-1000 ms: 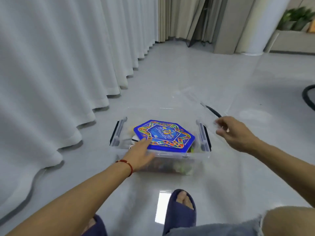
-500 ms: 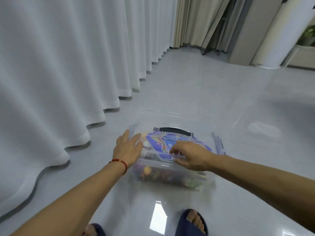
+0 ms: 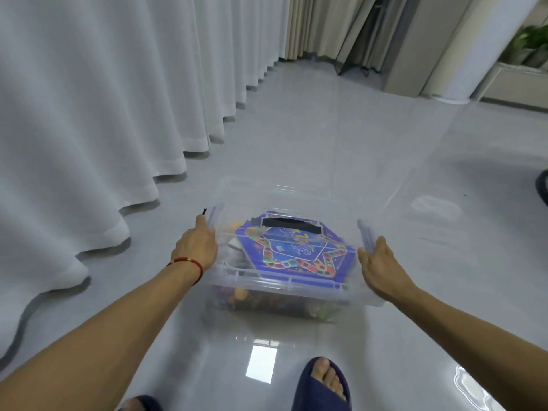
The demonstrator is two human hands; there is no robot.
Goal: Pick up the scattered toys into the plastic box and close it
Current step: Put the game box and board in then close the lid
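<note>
Bright, even light; floor glare; slight blur, edges bowed.

I see white curtains on the left | glossy grey floor | potted plant far right | white column

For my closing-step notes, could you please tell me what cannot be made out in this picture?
- Head view: whether the side latches are snapped; the left hand covers one, blur smears the one by the right hand.
- Small toys under the blue game board: blurred behind the plastic box wall.
- Board lettering: too blurred.
- Left slipper: cut off by the bottom edge.
</note>
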